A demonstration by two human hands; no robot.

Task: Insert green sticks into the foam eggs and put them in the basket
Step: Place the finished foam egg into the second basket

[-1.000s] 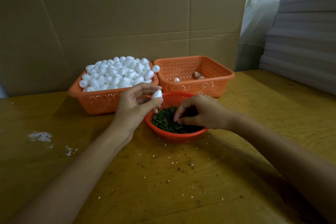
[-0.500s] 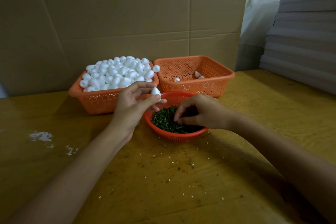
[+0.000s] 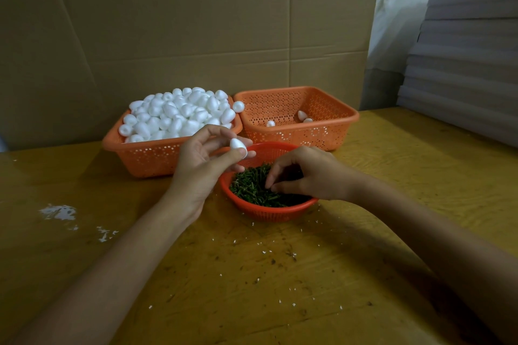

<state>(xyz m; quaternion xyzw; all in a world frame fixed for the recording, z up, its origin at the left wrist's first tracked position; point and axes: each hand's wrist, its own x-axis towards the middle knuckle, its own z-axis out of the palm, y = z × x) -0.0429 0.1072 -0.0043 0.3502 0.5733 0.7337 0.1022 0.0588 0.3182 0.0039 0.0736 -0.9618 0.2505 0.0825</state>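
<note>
Head view: left hand (image 3: 204, 159) raised over the near rim of the small round red mesh bowl (image 3: 269, 211), pinching one white foam egg (image 3: 238, 145) between thumb and fingertips. Right hand (image 3: 305, 173) down inside the bowl, fingertips drawn together among the short green sticks (image 3: 249, 187); cannot tell whether a stick is caught. Behind, on the yellow wooden table (image 3: 280, 274): left orange perforated basket (image 3: 151, 157) heaped with foam eggs, right orange perforated basket (image 3: 330, 131) holding three eggs (image 3: 302, 115)
</note>
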